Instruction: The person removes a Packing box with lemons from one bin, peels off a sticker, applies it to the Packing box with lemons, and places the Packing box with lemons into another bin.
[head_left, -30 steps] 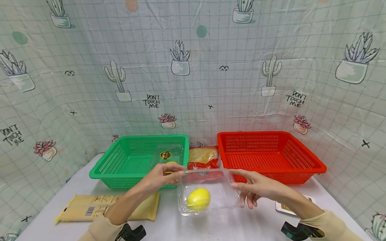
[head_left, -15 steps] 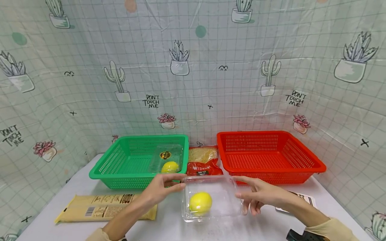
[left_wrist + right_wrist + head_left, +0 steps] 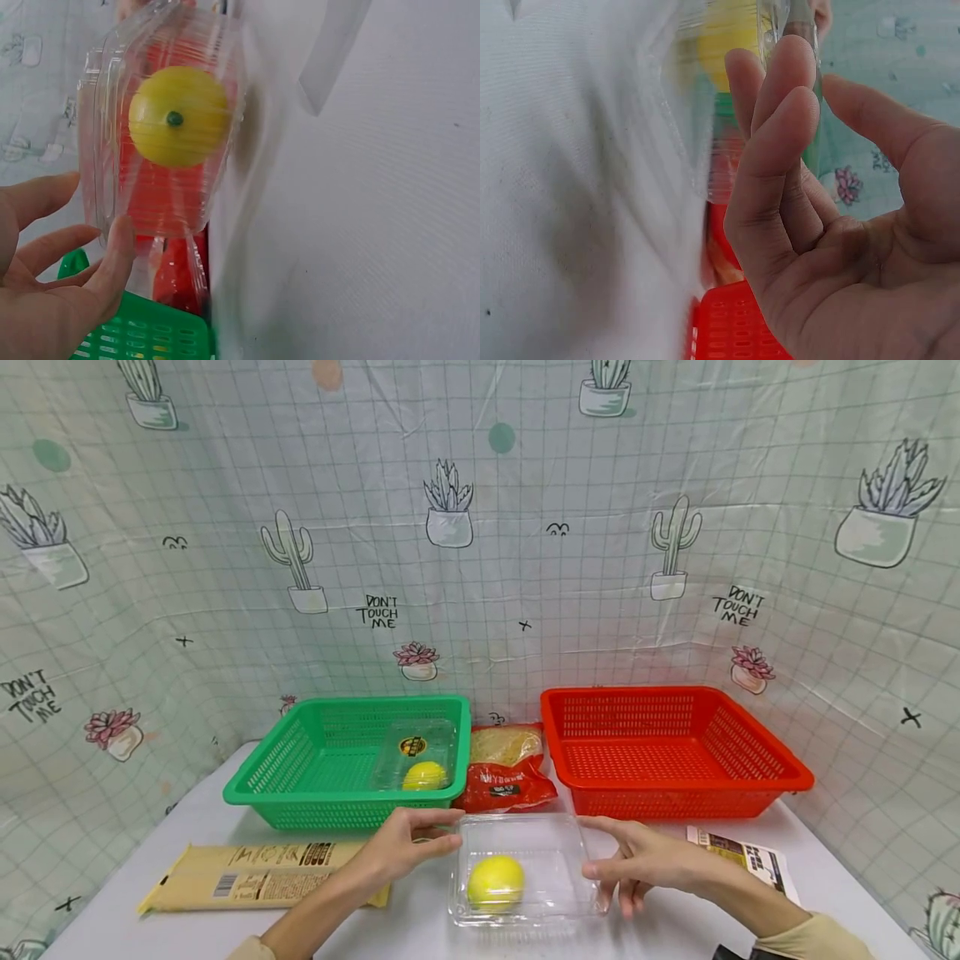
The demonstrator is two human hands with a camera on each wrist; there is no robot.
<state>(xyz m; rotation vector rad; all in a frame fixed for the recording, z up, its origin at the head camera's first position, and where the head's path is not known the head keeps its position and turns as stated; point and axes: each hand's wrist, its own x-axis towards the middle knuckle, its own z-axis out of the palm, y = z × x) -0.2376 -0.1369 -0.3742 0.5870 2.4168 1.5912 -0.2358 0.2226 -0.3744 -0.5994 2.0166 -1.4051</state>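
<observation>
A clear plastic clamshell container (image 3: 551,868) with a yellow lemon (image 3: 496,883) inside is held between my hands at the front middle. My left hand (image 3: 411,845) grips its left rim near the far corner. On the opposite side, my right hand (image 3: 648,864) pinches the rim between thumb and fingers. In the left wrist view the lemon (image 3: 178,116) shows a dark green spot through the ribbed plastic. A shadow lies below the container; whether its base touches the white table I cannot tell.
A green basket (image 3: 345,797) at back left holds another clear container (image 3: 390,760) with a lemon. A red basket (image 3: 675,782) stands at back right. Between them lies a red bag (image 3: 506,777). A beige packet (image 3: 247,877) lies left; a white printed packet (image 3: 765,864) lies right.
Both hands have brought the container lower and nearer to me. The red bag, the lemon in the green basket and the white packet show more fully now.
</observation>
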